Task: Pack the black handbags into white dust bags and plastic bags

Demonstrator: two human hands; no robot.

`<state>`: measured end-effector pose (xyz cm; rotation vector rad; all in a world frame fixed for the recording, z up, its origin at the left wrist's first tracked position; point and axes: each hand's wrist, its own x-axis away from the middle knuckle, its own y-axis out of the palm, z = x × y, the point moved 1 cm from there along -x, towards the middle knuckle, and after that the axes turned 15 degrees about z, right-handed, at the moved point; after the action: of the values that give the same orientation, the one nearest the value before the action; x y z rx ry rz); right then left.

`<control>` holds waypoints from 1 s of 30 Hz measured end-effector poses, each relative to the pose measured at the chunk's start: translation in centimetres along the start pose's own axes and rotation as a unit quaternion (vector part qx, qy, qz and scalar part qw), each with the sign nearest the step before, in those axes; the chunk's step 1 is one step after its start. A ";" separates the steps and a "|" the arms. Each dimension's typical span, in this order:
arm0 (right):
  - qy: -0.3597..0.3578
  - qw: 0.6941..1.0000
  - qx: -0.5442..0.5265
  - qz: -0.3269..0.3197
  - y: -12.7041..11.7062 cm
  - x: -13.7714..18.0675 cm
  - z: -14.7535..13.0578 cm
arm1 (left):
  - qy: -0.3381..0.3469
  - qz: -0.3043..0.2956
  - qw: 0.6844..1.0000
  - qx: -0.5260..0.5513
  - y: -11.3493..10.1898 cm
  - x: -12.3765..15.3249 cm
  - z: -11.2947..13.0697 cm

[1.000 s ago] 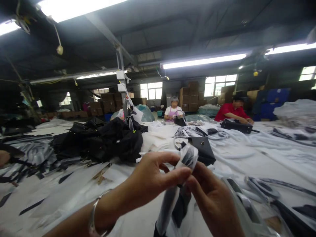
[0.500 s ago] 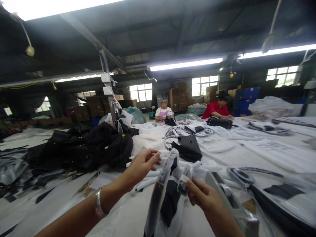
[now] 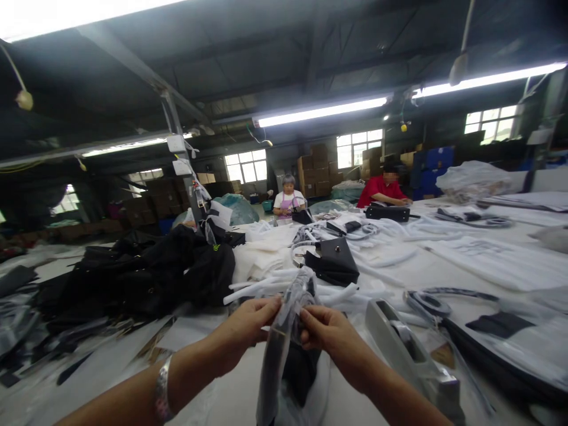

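Observation:
A dark bag handle (image 3: 275, 346), sleeved in clear plastic, stands upright in front of me, its lower end running out of the bottom of the view. My left hand (image 3: 257, 322) has its thumb and fingers closed on the handle's left side, below its top bend. From the right, my right hand (image 3: 323, 328) pinches crumpled clear plastic wrapping at the handle; what lies under those fingertips is hidden. Black material (image 3: 299, 373) shows below, between the handle and more thin white wrapping.
A grey tape dispenser (image 3: 410, 355) stands right of my right hand. Beyond are a black handbag (image 3: 337, 260) and white foam tubes (image 3: 248, 290). Black bags (image 3: 155, 272) are heaped left; another black bag (image 3: 501, 367) lies right. Two co-workers (image 3: 288, 201) sit across the table.
My left hand has come down from open air onto the handle. My right hand has moved left and up, bringing the plastic-wrapped piece with a white strip against the handle.

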<state>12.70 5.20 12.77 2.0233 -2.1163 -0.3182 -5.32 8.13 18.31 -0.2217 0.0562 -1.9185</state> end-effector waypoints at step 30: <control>-0.075 0.772 0.614 0.143 -14.2 -9.2 11.6 | -0.029 0.212 0.976 0.043 -4.4 1.4 -1.3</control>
<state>23.38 14.03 -2.33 2.0301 -3.0764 1.3547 -10.08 8.24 17.84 -0.1892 -0.0189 -1.4842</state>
